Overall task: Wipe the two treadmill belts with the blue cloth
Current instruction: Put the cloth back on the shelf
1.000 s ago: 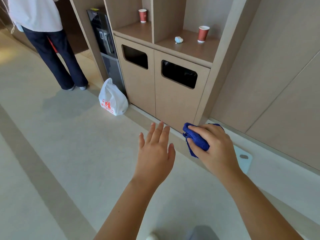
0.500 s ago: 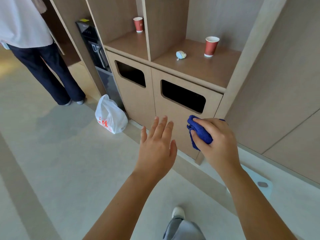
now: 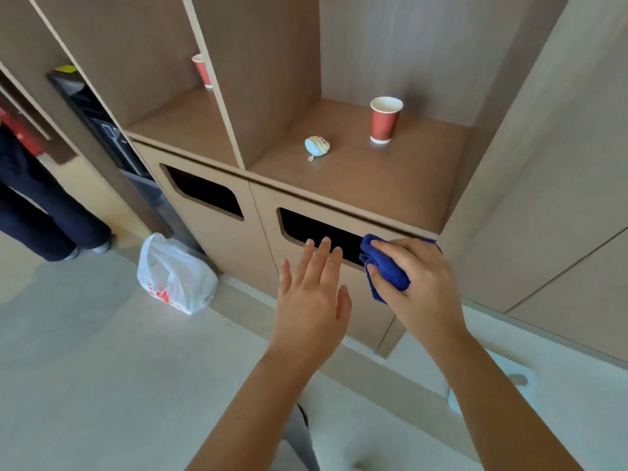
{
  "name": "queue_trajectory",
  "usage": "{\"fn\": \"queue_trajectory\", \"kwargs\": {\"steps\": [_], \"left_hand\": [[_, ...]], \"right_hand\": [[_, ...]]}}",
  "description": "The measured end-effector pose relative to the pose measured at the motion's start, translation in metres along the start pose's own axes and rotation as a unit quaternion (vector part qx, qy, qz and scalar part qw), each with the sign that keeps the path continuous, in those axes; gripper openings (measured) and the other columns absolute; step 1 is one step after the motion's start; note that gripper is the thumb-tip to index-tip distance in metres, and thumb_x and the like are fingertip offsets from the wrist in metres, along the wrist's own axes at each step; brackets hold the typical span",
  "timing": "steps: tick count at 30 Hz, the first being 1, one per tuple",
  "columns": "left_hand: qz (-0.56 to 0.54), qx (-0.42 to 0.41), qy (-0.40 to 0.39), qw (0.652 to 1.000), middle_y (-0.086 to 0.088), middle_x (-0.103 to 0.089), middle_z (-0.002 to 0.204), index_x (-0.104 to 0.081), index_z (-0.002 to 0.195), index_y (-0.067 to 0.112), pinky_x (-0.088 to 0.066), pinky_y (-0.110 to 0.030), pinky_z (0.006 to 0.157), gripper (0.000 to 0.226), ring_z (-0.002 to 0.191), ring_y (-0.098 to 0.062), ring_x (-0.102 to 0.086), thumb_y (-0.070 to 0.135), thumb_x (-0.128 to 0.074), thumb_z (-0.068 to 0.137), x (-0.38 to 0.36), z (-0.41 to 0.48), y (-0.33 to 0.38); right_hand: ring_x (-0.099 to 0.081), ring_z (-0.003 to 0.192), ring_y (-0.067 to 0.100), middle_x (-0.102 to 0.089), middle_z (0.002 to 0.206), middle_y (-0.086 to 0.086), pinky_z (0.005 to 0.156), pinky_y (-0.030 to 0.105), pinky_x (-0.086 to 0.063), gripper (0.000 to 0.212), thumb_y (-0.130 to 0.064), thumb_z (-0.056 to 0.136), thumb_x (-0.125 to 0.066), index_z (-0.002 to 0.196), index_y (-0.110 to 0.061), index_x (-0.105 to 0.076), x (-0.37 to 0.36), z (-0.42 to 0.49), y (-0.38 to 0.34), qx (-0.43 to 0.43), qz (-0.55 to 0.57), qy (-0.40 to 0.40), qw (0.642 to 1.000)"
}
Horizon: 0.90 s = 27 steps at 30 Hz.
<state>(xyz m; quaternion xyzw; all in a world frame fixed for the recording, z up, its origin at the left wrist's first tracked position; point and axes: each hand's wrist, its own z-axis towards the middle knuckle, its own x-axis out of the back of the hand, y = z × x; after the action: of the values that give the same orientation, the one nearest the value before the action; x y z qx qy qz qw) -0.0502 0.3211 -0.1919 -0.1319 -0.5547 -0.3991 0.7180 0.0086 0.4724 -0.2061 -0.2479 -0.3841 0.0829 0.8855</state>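
The blue cloth is bunched up in my right hand, whose fingers are closed around it. That hand hovers in front of the right slot of a wooden cabinet. To its left, my left hand is held flat with fingers spread and nothing in it. No treadmill belt is in view.
The wooden cabinet has two dark bin slots and a shelf with a red paper cup and a small pale blue object. A white plastic bag lies on the floor. A person's legs stand far left. A white scale lies lower right.
The view has closed in on the cabinet and tilted up. Both hands now sit in front of the right bin slot, with the cloth still gripped in my right hand.
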Motion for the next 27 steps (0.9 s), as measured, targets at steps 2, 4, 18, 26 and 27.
{"fn": "queue_trajectory", "kwargs": {"steps": [2,4,18,26,27], "left_hand": [[-0.010,-0.021,0.004,1.000,-0.014,-0.053,0.133,-0.055,0.124,0.004,-0.022,-0.053,0.097,0.049,0.127,-0.034,-0.044,0.026,-0.035,0.085,-0.011,0.027,-0.016],[-0.022,-0.049,0.006,0.999,-0.014,-0.055,0.131,-0.056,0.122,0.004,-0.028,-0.055,0.097,0.049,0.125,-0.034,-0.047,0.025,-0.036,0.083,-0.019,0.056,-0.033],[-0.105,-0.165,-0.059,0.979,-0.016,-0.055,0.130,-0.056,0.120,0.001,-0.038,-0.062,0.092,0.048,0.125,-0.035,-0.046,0.022,-0.036,0.082,-0.082,0.206,-0.089],[-0.088,-0.192,-0.084,0.974,-0.015,-0.057,0.127,-0.057,0.118,0.002,-0.040,-0.062,0.089,0.049,0.122,-0.034,-0.050,0.021,-0.034,0.079,-0.104,0.245,-0.079],[-0.084,-0.197,-0.091,0.973,-0.015,-0.057,0.127,-0.057,0.119,0.002,-0.040,-0.061,0.089,0.049,0.122,-0.034,-0.051,0.021,-0.034,0.080,-0.108,0.248,-0.079]], "right_hand": [[-0.059,0.089,0.026,-0.067,0.098,-0.001,0.072,0.048,-0.050,0.035,-0.039,0.082,-0.054,0.105,-0.017,-0.070,-0.015,0.019,0.006,-0.014,-0.022,0.008,1.000],[-0.059,0.089,0.027,-0.067,0.098,-0.001,0.073,0.049,-0.050,0.037,-0.040,0.082,-0.052,0.105,-0.017,-0.070,-0.031,0.039,0.009,-0.035,-0.040,0.013,0.998],[-0.059,0.092,0.029,-0.066,0.099,0.002,0.073,0.049,-0.050,0.040,-0.042,0.081,-0.049,0.107,-0.019,-0.069,-0.098,0.139,0.053,-0.191,-0.152,0.072,0.967],[-0.058,0.100,0.036,-0.065,0.102,0.009,0.078,0.063,-0.046,0.037,-0.029,0.075,-0.072,0.110,-0.017,-0.068,-0.128,0.171,0.105,-0.245,-0.218,0.052,0.943],[-0.058,0.100,0.038,-0.065,0.102,0.011,0.077,0.065,-0.046,0.040,-0.025,0.072,-0.077,0.110,-0.016,-0.068,-0.133,0.169,0.109,-0.253,-0.225,0.035,0.940]]}}
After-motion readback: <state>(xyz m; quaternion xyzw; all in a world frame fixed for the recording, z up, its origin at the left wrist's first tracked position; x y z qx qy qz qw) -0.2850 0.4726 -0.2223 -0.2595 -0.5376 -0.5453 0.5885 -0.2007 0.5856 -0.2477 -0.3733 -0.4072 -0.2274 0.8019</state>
